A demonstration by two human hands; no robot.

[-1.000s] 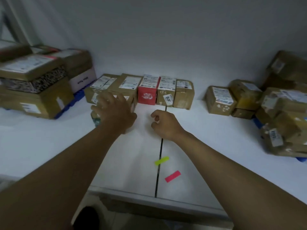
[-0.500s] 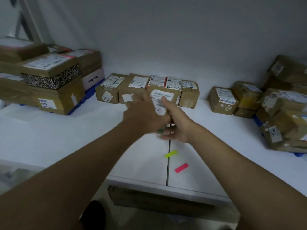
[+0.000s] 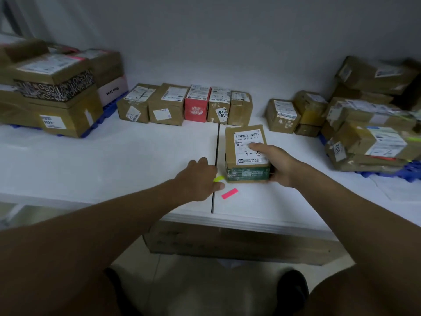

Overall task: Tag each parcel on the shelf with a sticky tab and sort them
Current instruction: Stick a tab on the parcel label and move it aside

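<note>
A small brown parcel (image 3: 245,153) with a white label and a green front face lies on the white shelf (image 3: 114,160), right of the seam. My right hand (image 3: 276,164) grips its right side, thumb on the label. My left hand (image 3: 198,179) rests on the shelf just left of the parcel, fingers curled over a yellow sticky tab (image 3: 219,178); whether it pinches the tab is unclear. A pink sticky tab (image 3: 229,193) lies loose beside it. A row of small parcels (image 3: 185,104) stands along the back.
Large stacked boxes (image 3: 52,92) sit on a blue pallet at the left. Another heap of parcels (image 3: 369,131) fills the right side, with two small boxes (image 3: 282,115) near it. The shelf's front edge (image 3: 227,222) runs below my hands.
The parcel, held up between both hands, has come down onto the shelf under my right hand. My left hand let go and dropped to the yellow tab.
</note>
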